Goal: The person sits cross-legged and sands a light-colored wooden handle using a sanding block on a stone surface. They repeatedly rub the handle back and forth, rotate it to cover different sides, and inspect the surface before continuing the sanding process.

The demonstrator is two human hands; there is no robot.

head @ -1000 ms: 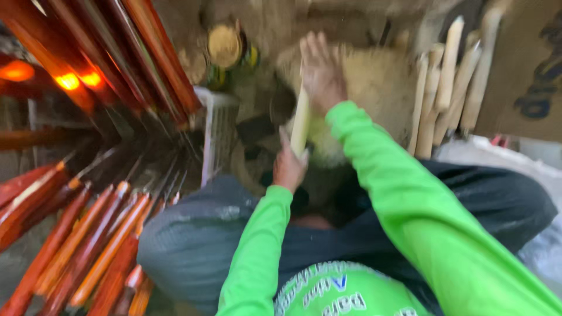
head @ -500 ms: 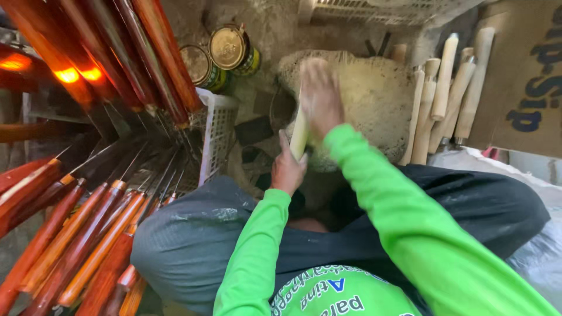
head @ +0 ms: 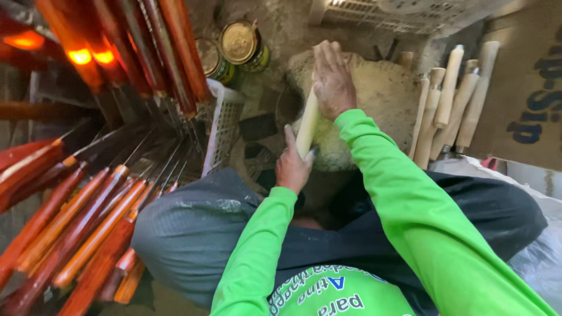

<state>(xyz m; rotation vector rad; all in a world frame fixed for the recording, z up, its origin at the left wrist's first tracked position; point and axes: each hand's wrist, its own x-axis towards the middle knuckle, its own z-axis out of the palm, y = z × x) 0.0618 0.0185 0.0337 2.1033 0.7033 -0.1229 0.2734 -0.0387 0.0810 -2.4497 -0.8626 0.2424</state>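
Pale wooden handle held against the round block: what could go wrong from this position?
The pale wooden handle is pinned between the left hand and right hand on the rounded block; it might slip sideways. The right palm could get rubbed or splintered. Unfinished handles leaning beside the block could be knocked over.

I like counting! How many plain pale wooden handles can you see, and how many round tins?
Pale wooden handle in the hands: 1
Pale wooden handles leaning at the right: 5, though overlaps make this unsure
Round gold-lidded tins: 2
Total: 8
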